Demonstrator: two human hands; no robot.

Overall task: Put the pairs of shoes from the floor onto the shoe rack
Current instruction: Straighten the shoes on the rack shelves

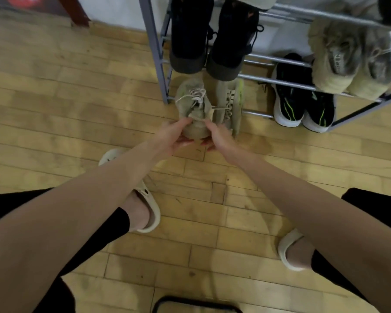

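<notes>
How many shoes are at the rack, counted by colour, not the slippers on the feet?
Dark navy shoes: 2
Beige sneakers: 2, both hands hold one
Black sneakers with green stripes: 2
Grey-beige fuzzy shoes: 2
Total: 8

A yellowish wooden plank floor (54, 105) fills the view. Near its far edge stands a dark red wooden post (73, 11) against a pale wall (113, 10). At its near edge lies a black curved frame (196, 304).

The beige shoe (195, 111) gripped at its heel looks of matt, worn cloth with cord laces; beyond it the rack (278, 81) shows smooth grey metal bars; underneath, the floor (77, 105) is faintly glossy yellow wood.
</notes>
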